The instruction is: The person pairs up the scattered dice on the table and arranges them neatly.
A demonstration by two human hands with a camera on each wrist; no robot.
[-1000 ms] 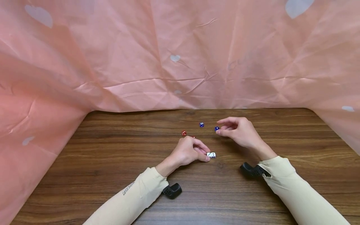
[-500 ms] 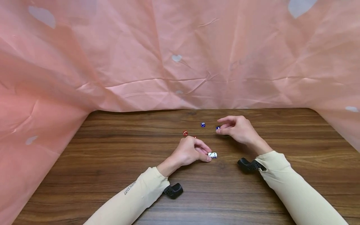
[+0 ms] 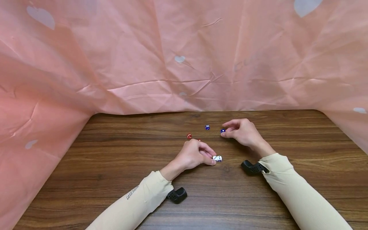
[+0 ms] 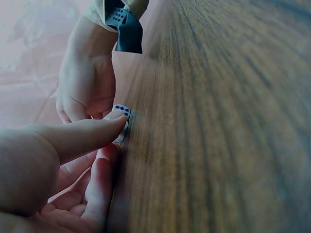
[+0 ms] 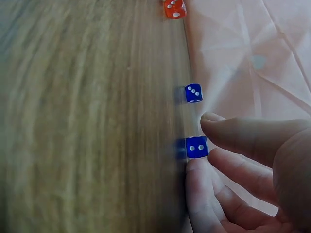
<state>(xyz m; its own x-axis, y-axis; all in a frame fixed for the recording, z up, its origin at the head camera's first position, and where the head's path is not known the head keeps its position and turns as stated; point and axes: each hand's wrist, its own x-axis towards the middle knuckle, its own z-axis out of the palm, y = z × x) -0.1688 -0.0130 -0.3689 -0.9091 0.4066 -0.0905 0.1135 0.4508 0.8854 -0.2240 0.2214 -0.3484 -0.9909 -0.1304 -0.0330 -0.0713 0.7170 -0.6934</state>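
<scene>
In the head view my left hand [image 3: 192, 155] pinches one of two white dice [image 3: 219, 158] that sit side by side on the table. The left wrist view shows my thumb against a white die [image 4: 123, 108] with blue pips, fingers curled below it. My right hand [image 3: 242, 134] is farther back, fingers loosely bent around a blue die [image 5: 197, 147]. The right wrist view shows its thumb tip apart from this die and a finger right under it. Left of that die lies another blue die [image 3: 207, 127].
A red die [image 3: 189, 136] lies behind my left hand, and a second red die [image 3: 199, 140] is mostly hidden by its knuckles. A pink sheet [image 3: 184, 70] hangs along the back and sides of the wooden table [image 3: 115, 150].
My right forearm has shifted slightly to the left, while its fingers stay at the blue die. My left hand and the white dice stay together in nearly the same place.
</scene>
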